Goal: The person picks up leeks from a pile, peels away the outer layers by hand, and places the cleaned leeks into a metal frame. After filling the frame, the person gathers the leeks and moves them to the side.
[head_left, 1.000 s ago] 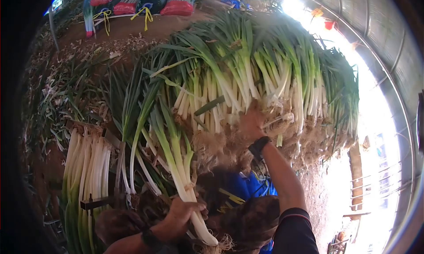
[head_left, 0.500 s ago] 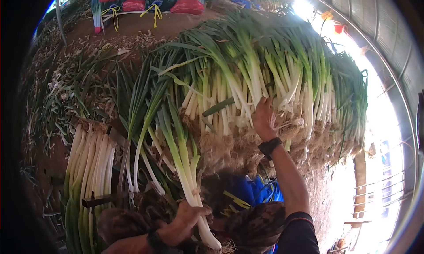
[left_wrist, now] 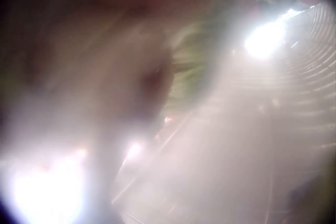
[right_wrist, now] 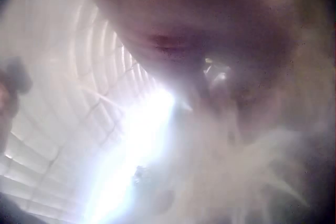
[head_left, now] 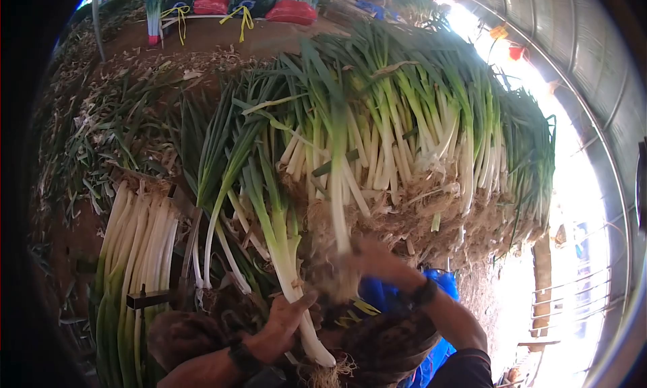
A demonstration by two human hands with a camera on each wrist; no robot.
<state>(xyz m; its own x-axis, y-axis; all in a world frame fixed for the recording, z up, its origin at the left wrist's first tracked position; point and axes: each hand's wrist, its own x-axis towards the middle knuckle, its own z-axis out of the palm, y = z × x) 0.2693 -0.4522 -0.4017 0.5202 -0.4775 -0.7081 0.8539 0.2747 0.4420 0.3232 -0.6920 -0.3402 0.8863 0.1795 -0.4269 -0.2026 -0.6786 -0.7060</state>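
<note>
In the head view my left hand grips a few long green onions by their white stems, roots toward my lap and leaves pointing away. My right hand holds another green onion low on its white stem, its leaves overlapping the big pile of green onions. This stem and its hanging roots are motion-blurred. Haze fills the left wrist view, where some green stalk shows beside the hand. Pale roots hang below the fingers in the right wrist view.
Trimmed white stems lie bundled at the left in a metal frame. Cut leaf scraps cover the ground beyond. Red-and-blue bags with yellow ties stand at the back. A blue plastic sheet lies by my right knee.
My right hand has moved from the pile's root ends back toward my lap, drawing a green onion out with it. The left hand stays nearly in place, still holding its stems.
</note>
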